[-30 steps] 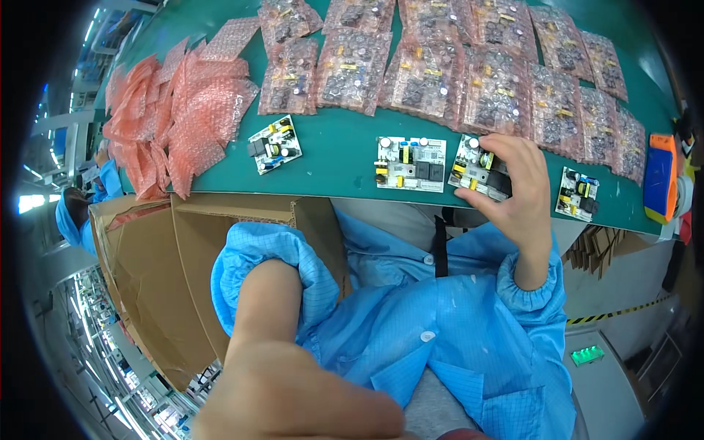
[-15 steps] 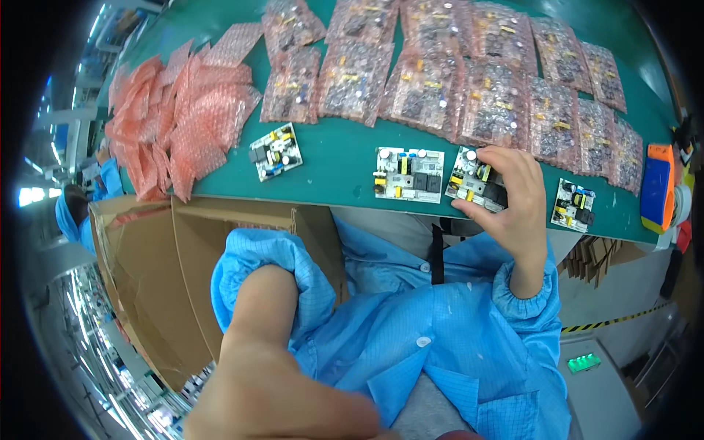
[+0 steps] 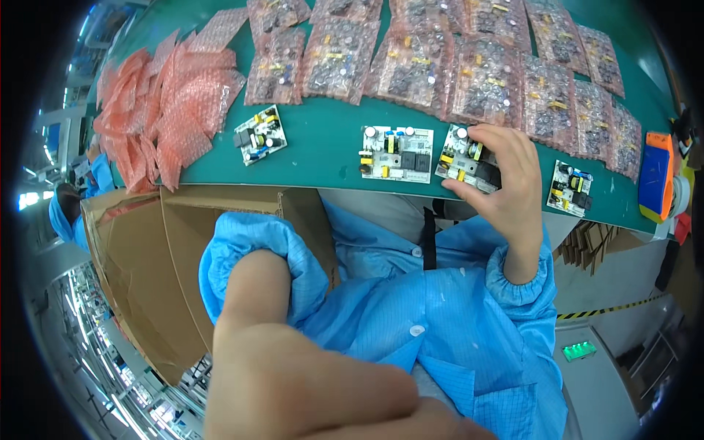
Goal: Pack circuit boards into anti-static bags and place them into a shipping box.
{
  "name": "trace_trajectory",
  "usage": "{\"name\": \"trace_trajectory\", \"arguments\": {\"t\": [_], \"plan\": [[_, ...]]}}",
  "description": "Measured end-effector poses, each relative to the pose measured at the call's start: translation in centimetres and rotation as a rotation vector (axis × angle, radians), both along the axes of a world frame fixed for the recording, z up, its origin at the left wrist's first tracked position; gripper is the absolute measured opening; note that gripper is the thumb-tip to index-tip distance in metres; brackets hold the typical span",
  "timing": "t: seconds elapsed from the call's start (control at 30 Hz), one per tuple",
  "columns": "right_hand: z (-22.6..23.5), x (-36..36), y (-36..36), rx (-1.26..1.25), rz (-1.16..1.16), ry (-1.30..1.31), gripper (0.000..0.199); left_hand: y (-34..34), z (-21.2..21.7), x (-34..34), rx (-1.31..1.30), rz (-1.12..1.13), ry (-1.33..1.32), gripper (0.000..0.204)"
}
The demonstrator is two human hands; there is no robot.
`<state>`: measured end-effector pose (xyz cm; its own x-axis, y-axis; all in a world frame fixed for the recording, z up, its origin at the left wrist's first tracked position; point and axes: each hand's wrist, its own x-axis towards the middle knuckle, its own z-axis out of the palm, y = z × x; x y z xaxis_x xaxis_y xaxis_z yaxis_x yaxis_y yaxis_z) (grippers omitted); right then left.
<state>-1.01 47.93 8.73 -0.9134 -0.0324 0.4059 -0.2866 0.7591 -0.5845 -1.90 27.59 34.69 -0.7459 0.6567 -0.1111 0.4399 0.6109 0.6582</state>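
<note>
On the green table's near edge my right hand (image 3: 513, 172) is closed around a white circuit board (image 3: 469, 160), thumb at its near edge and fingers over its far right side. A second circuit board (image 3: 397, 154) lies flat just left of it. Further left a tilted circuit board (image 3: 260, 136) rests near the pink bags, and another circuit board (image 3: 570, 188) lies right of my right hand. My left hand (image 3: 323, 389) is raised close to the camera, fingers curled in. Its fingertips are out of sight, so whatever it may hold cannot be seen.
Rows of bubble-bagged boards (image 3: 414, 66) cover the far side of the table (image 3: 323, 139). Loose pink bubble bags (image 3: 165, 110) are heaped at the left. An open cardboard box (image 3: 139, 257) stands below the near edge. An orange-and-blue object (image 3: 656, 176) sits at the right end.
My left hand has shifted right and slightly up across the lower picture. The table and its things appear slightly higher and further left. My right hand keeps hold of the same circuit board.
</note>
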Motion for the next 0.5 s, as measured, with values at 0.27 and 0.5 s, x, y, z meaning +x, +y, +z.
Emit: {"name": "trace_trajectory", "arguments": {"t": [0.27,0.5], "plan": [[-0.3,0.0,0.4,-0.009,0.01,0.023,0.061,-2.8,-1.4,-1.8,0.193,-0.385,0.029,0.019],[-0.5,0.3,0.2,-0.038,-0.006,0.048,0.06,-4.2,-2.3,-5.0,0.44,-0.661,-0.218,0.02]]}}
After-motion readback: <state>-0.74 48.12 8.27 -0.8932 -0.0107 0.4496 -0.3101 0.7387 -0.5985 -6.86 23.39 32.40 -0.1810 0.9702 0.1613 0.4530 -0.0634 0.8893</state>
